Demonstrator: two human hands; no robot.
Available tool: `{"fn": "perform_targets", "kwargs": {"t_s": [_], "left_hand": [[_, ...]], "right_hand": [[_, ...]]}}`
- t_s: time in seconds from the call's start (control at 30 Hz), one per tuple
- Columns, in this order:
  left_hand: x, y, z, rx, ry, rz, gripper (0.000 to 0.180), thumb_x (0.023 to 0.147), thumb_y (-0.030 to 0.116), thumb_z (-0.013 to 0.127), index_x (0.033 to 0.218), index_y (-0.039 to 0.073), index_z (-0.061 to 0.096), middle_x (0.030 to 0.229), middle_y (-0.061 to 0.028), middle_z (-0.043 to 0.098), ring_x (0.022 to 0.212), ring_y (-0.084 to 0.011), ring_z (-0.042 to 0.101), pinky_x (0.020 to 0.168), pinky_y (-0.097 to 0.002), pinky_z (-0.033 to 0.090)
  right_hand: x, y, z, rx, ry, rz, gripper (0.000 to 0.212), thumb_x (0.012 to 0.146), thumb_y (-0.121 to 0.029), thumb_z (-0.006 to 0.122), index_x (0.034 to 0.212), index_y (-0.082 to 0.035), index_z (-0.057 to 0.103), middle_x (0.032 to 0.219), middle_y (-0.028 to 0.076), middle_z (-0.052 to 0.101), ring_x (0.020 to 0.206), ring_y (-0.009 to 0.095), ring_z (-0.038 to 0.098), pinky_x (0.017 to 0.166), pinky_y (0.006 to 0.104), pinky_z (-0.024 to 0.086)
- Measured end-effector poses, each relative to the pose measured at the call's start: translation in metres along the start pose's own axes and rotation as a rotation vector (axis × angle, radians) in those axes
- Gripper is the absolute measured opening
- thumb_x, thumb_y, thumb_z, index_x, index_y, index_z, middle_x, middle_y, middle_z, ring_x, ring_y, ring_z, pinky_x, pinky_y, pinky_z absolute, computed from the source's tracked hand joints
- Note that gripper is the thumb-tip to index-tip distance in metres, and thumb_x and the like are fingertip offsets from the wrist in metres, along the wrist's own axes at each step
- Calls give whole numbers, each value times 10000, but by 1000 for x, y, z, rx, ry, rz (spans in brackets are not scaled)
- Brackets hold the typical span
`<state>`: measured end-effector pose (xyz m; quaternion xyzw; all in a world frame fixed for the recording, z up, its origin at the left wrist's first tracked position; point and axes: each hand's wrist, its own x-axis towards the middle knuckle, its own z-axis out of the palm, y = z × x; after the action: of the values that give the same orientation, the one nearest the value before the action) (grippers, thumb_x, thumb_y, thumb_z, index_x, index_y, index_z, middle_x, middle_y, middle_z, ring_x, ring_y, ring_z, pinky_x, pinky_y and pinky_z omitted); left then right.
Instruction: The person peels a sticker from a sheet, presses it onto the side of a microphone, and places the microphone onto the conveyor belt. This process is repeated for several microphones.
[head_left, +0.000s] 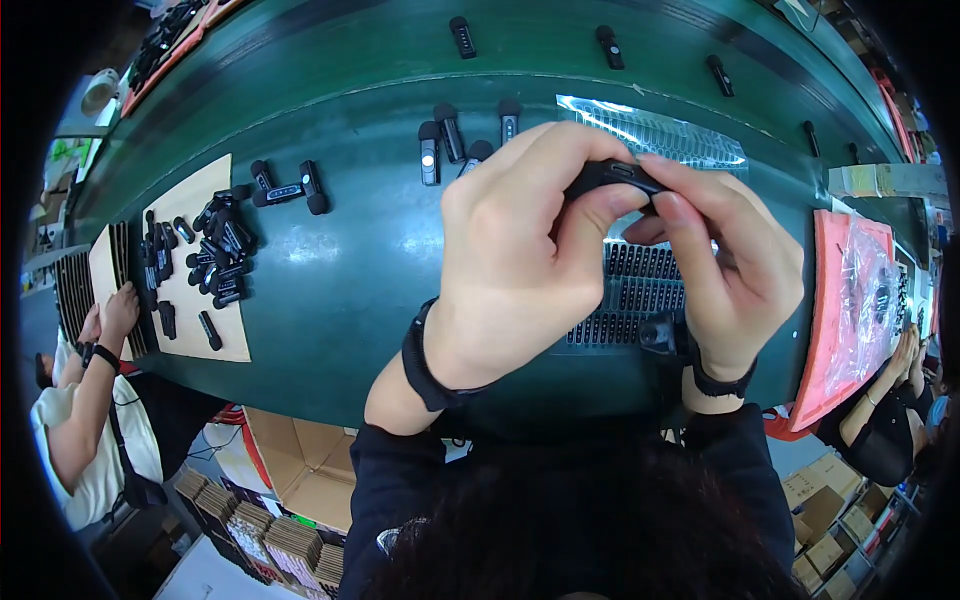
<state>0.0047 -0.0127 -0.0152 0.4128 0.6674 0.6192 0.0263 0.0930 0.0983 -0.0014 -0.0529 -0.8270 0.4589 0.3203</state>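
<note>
Over the green bench (340, 330), a small black device (612, 177) is held up between the left hand (520, 225) and the right hand (740, 255); clock directions are read from this device, with twelve toward the bench's far side. By the left hand, the device is pinched with thumb and forefinger closed on its body; the remaining left fingers are largely hidden. By the right hand, its right end is gripped between thumb and forefinger, with no wide gap left. A small slot is shown in the device's exposed face. At six o'clock, rows of small black pieces (643, 262) are partly covered by the right hand. Toward one o'clock, a clear ribbed plastic sheet (690, 145) is laid flat. Between nine and ten o'clock, a group of black microphones (430, 155) is partly hidden by the left hand. Farther off, between eight and nine, a heap of black devices (228, 240) is borne by a cardboard sheet (185, 340). At four o'clock, clear plastic bags (855, 300) are spread on a pink tray (812, 385), beyond which a co-worker's hands (903, 355) are seen.
</note>
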Motion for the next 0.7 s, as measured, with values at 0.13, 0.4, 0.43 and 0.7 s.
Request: {"fn": "perform_targets", "kwargs": {"t_s": [0.13,0.4,0.43,0.7], "left_hand": [[4,-2,-11,68,-49,-40,140,797,21,542,928,-27,547,706,-21,532,581,-69,488,520,-182,391],[23,-47,-92,-80,271,-380,144,818,43,497,923,-25,570,617,-41,532,472,-71,483,436,-206,391],[24,-59,-108,32,364,-407,153,815,51,507,929,-25,574,618,-46,537,468,-74,483,435,-207,393],[-2,-125,-181,598,404,-730,169,788,131,545,871,6,622,593,-62,580,442,-92,518,446,-238,417]], "right_hand": [[10,5,0,-41,-119,-18,173,792,7,514,950,36,578,765,91,597,615,122,584,546,198,454],[112,64,53,-14,-548,196,370,862,-343,441,938,-10,585,709,58,573,604,112,576,562,219,450],[131,79,70,-241,-572,201,443,842,-422,452,914,-6,587,718,67,577,600,129,578,565,237,455],[168,134,177,-746,-641,371,526,765,-531,469,965,-65,610,961,118,606,932,270,563,759,353,447]]}}
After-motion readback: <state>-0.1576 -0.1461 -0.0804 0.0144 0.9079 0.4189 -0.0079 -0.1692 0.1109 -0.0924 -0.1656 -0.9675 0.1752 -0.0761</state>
